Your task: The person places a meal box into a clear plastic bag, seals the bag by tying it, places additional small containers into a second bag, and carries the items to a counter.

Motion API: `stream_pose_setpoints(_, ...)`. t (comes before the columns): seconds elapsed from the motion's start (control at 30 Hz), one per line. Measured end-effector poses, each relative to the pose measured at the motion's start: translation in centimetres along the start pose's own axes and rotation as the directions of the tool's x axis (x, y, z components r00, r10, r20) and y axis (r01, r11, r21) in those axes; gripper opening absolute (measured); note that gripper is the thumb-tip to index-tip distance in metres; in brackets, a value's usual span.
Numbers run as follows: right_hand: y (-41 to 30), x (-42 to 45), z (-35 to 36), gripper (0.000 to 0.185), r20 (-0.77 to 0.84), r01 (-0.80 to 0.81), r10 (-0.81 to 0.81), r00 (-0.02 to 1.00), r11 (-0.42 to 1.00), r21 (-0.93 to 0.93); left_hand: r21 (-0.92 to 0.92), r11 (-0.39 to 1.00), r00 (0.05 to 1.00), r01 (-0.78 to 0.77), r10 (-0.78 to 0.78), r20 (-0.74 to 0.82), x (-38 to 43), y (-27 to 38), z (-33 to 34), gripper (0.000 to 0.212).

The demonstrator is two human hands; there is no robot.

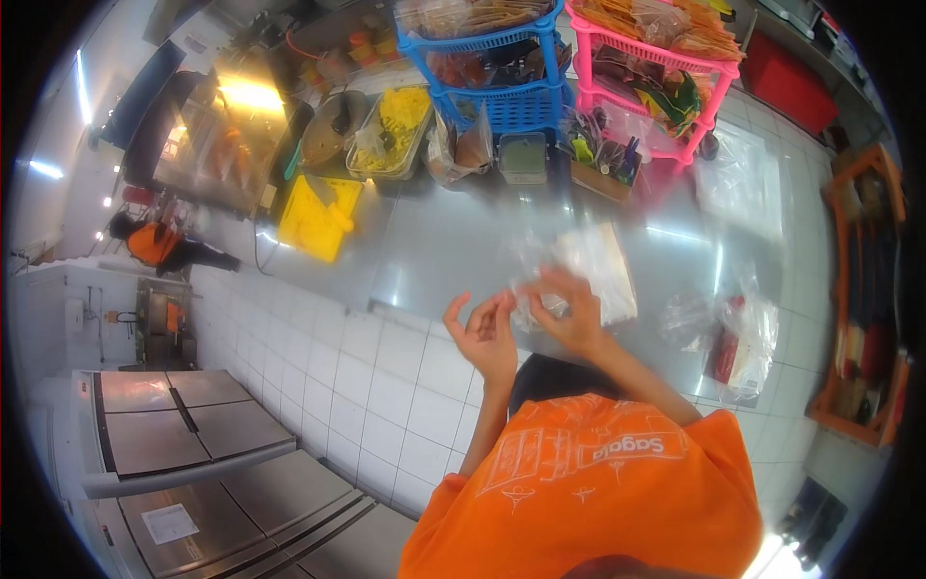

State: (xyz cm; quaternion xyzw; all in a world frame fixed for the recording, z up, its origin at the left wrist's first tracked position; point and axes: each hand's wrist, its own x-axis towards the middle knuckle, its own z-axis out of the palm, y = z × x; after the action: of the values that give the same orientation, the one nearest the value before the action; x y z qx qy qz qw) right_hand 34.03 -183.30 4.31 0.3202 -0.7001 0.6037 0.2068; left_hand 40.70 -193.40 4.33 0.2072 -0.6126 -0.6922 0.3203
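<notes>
Above the front edge of the steel table (pixel 448 239), my left hand (pixel 488 336) and my right hand (pixel 571 307) are close together with fingertips pinched. A thin clear plastic bag (pixel 527 264) appears stretched between them, faint and partly blurred. My right fingers are smeared by motion. Just beyond the right hand lies a stack of clear plastic bags (pixel 604 271), flat on the steel. To its right are a crumpled clear bag (pixel 686 318) and a red packet (pixel 727 344) in clear plastic.
A yellow cutting board (pixel 318 221) with a knife (pixel 327 199) lies left. Behind stand a tray of yellow food (pixel 401 123), a lidded container (pixel 523 159), a box of utensils (pixel 604 174), a blue rack (pixel 499 101) and a pink rack (pixel 655 43). A person (pixel 155 242) is far left.
</notes>
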Motion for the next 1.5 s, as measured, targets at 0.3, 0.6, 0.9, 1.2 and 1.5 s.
stream_pose_setpoints(0.3,-0.5,0.2,-0.5,0.052,0.023,0.026,-0.024,0.999,0.998,-0.056,0.015,1.0,0.998,0.01,-0.011,0.056,0.1,-0.3,-0.3,0.053)
stream_pose_setpoints(0.6,-0.9,-0.3,-0.8,0.051,0.123,-0.088,0.094,0.988,0.995,-0.055,0.093,0.996,0.956,-0.012,-0.016,0.294,1.5,0.0,-1.5,0.051)
stream_pose_setpoints(0.9,-0.5,1.6,-3.6,0.058,0.423,-0.609,0.461,0.78,0.715,0.343,0.383,0.682,0.746,-0.623,0.37,0.554,4.0,0.3,-1.6,0.032)
stream_pose_setpoints(1.2,-0.4,1.5,-5.1,0.038,0.49,-0.615,0.451,0.746,0.749,0.247,0.209,0.861,0.765,-0.464,0.271,0.584,4.1,-1.4,-0.2,0.033)
stream_pose_setpoints(1.5,-2.1,-8.2,-11.0,0.045,0.039,-0.062,0.084,0.996,0.916,-0.396,0.373,0.826,0.903,-0.423,0.417,0.101,2.5,-8.1,1.4,0.02)
